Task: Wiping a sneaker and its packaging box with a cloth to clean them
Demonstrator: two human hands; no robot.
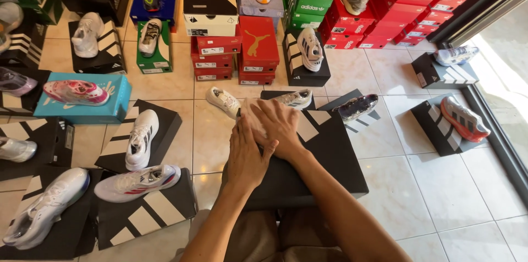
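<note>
A black shoe box (330, 157) with white stripes rests on my lap in the middle of the head view. My right hand (280, 127) lies flat on its lid, pressing down pale tissue paper (254, 114) at the far edge. My left hand (246, 157) rests flat against the right one, over the box's left part. Neither hand grips anything. A white sneaker (222, 100) lies on the tiles just beyond the box, and another pale shoe (295, 98) sits behind my fingers.
Shoes on boxes ring me on the tiled floor: a pink shoe on a turquoise box (82, 108), white sneakers (140, 138) at left, a dark shoe (357, 107), an orange-soled one (465, 119) at right. Stacked red boxes (242, 53) stand behind. A door track (495, 135) runs along the right.
</note>
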